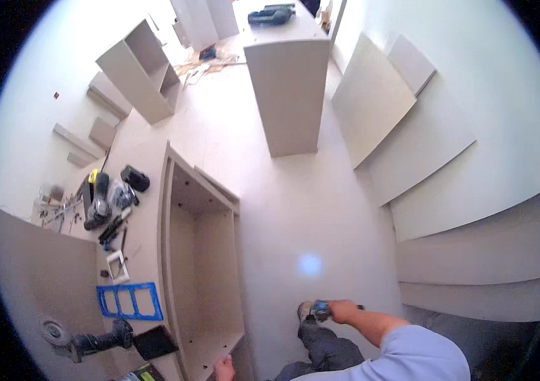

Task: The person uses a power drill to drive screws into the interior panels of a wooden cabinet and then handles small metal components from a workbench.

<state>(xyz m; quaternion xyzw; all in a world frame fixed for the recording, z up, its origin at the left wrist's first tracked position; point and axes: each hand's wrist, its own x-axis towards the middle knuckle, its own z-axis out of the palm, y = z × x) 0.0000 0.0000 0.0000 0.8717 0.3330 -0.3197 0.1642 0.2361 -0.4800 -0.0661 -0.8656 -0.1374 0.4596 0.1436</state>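
Note:
My right hand (pixel 344 310) is closed around a small blue and black tool (pixel 320 310), held out over the pale floor above my shoe (pixel 306 312). A round spot of bluish light (pixel 310 265) lies on the floor just ahead of it. Low in the picture, my left hand (pixel 223 368) rests on the near corner of an open beige cabinet carcass (pixel 169 209) that lies on its back; whether the fingers grip the edge is hidden. My light blue sleeve (pixel 409 355) and dark trouser leg (pixel 324 349) fill the bottom edge.
Left of the carcass lie a blue drilling template (pixel 129 300), a black power drill (pixel 95 343), a dark flat case (pixel 154 341), and scattered hand tools (pixel 108 203). A tall cabinet (pixel 289 95) stands ahead, another carcass (pixel 140 70) at far left. Large panels (pixel 409 140) lean against the right wall.

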